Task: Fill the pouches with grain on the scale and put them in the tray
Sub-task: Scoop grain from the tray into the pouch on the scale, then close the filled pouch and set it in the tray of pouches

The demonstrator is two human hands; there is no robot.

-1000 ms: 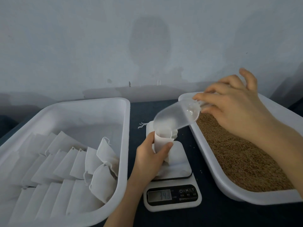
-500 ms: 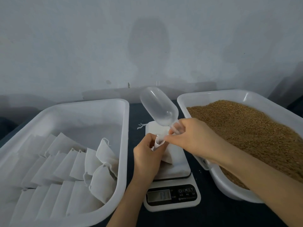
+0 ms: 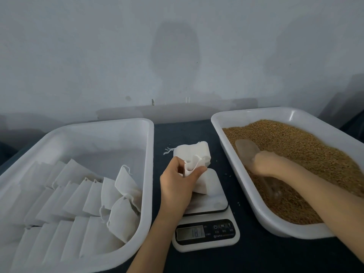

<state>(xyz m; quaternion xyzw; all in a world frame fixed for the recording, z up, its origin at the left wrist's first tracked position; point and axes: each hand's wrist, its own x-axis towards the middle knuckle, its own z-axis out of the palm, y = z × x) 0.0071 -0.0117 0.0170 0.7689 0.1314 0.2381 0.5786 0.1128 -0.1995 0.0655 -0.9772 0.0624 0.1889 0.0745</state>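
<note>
Head view: right grip (image 3: 264, 164), too blurred to tell its hold, has swung the clear plastic scoop (image 3: 247, 149) back into the brown grain (image 3: 295, 154). Left grip (image 3: 178, 186) pinches the white cloth pouch (image 3: 205, 182) on the white scale (image 3: 206, 245); another scoopful looks due.

A plain pale grey wall (image 3: 98, 46) fills the upper half of my view, with a large darker stain (image 3: 175, 48) at upper centre and a few small marks lower down. Below it, my table (image 3: 183, 133) has a dark blue cover, and the light is soft and dim.
</note>
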